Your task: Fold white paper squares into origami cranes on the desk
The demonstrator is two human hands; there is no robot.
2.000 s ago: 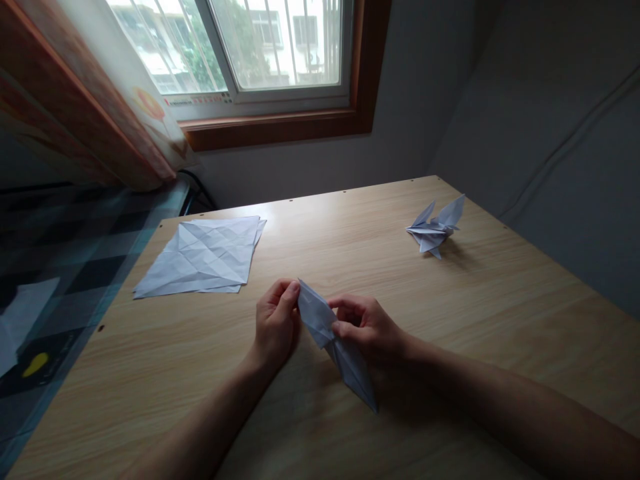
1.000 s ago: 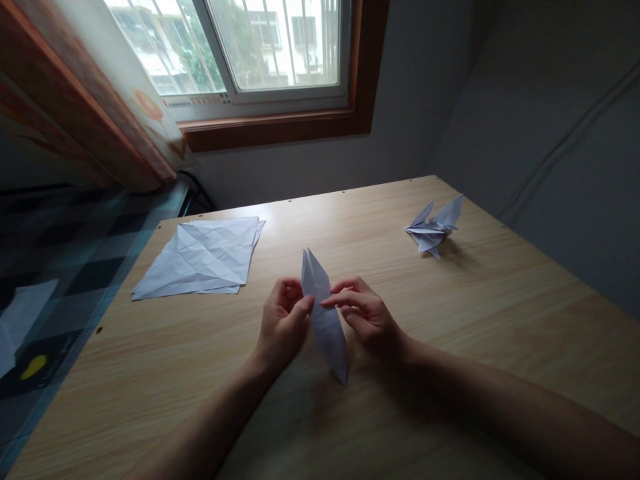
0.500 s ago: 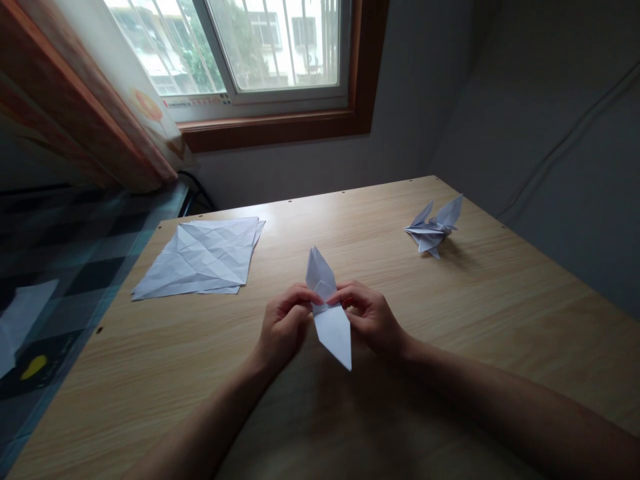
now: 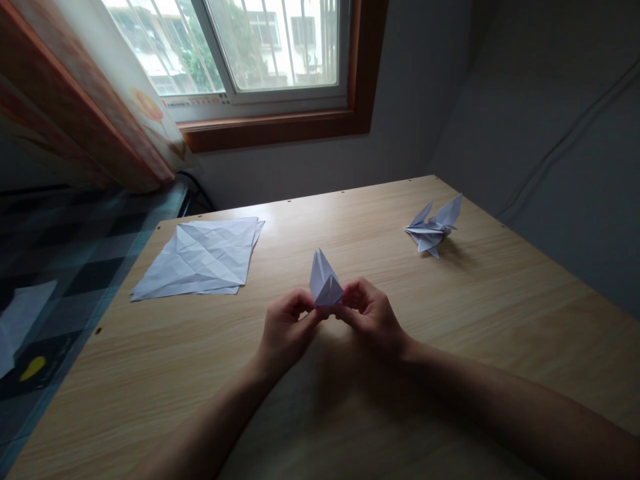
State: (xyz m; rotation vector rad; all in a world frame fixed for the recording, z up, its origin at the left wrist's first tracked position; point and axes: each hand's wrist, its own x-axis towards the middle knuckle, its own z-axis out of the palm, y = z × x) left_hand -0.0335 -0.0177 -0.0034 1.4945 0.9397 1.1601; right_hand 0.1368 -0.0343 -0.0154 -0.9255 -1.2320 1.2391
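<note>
A folded piece of white paper (image 4: 326,283) is held up over the wooden table, its two narrow points facing away from me. My left hand (image 4: 290,323) pinches its lower left edge between thumb and fingers. On the other side my right hand (image 4: 369,313) grips the lower right edge, with both thumbs meeting along the bottom fold. The near flap now stands folded up against the front of the paper. Parts of the fingers behind the paper are hidden.
Several creased white sheets (image 4: 215,257) lie stacked at the table's left. A finished-looking folded paper figure (image 4: 431,228) stands at the back right of the wooden table (image 4: 500,320). To the left is a dark checked surface (image 4: 100,247), below a curtain (image 4: 100,100) and a window.
The long flap that pointed down toward me has been folded upward. My thumbs have moved down to the bottom edge of the paper. The sheets and the other figure stay put.
</note>
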